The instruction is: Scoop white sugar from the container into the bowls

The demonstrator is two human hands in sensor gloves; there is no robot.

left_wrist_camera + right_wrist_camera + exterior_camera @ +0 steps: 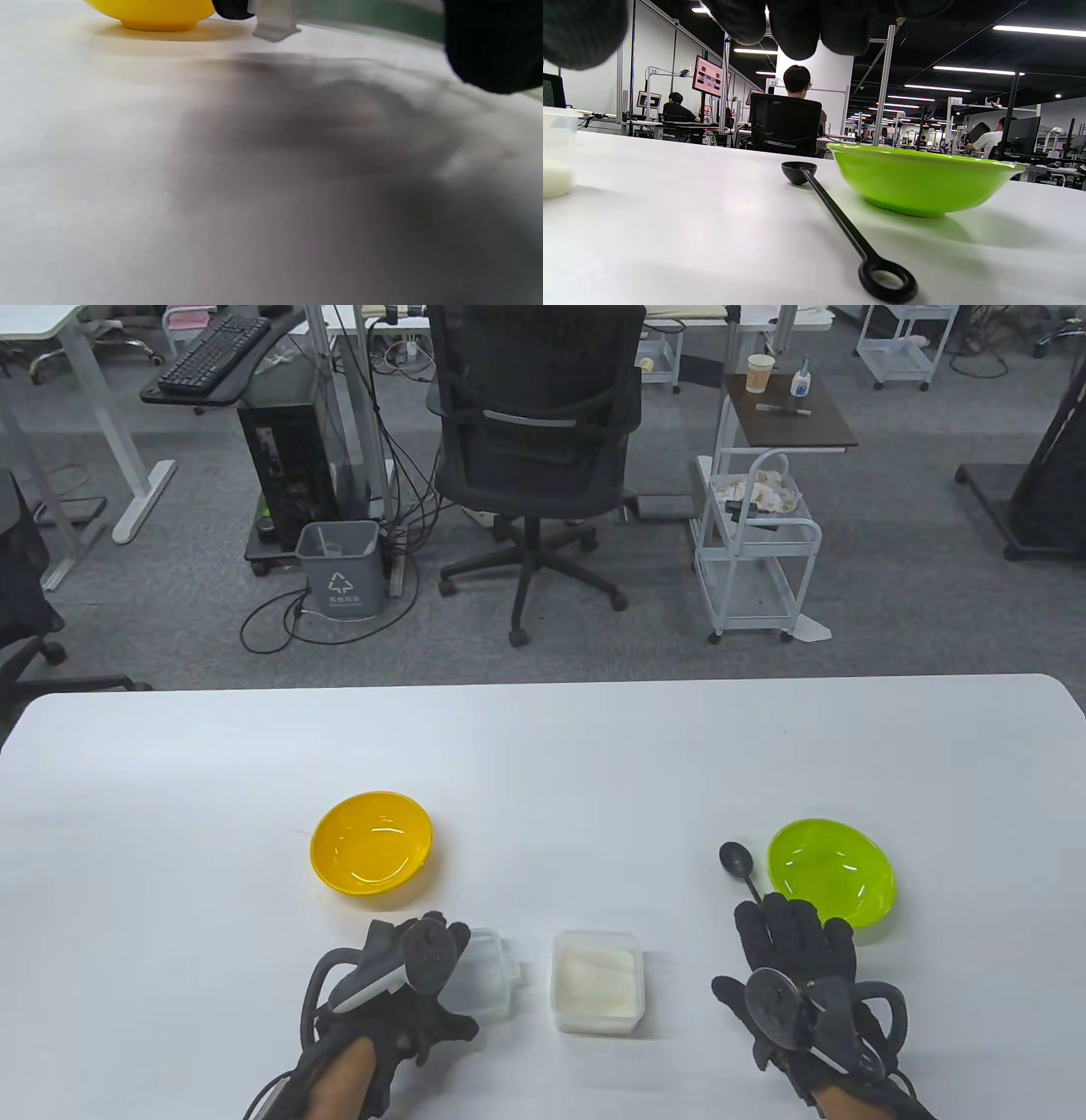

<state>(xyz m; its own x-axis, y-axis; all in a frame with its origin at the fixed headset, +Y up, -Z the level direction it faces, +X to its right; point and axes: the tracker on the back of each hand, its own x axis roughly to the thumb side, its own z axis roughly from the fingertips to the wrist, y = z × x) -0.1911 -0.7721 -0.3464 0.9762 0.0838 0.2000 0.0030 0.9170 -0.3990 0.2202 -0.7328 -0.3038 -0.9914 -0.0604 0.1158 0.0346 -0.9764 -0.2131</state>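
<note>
Only legible writing, pillar signs "33" (653,71), "32" (772,82)

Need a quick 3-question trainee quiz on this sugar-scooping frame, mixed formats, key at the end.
1. True or false: the black spoon lies flat on the table, not gripped by the right hand.
2. Which bowl sits next to the spoon? A) yellow bowl B) green bowl C) neither
3. Fill in: the left hand holds the clear ____ beside the open sugar container.

Key:
1. True; in the right wrist view the fingers hang above the spoon without touching it.
2. B
3. lid
</note>
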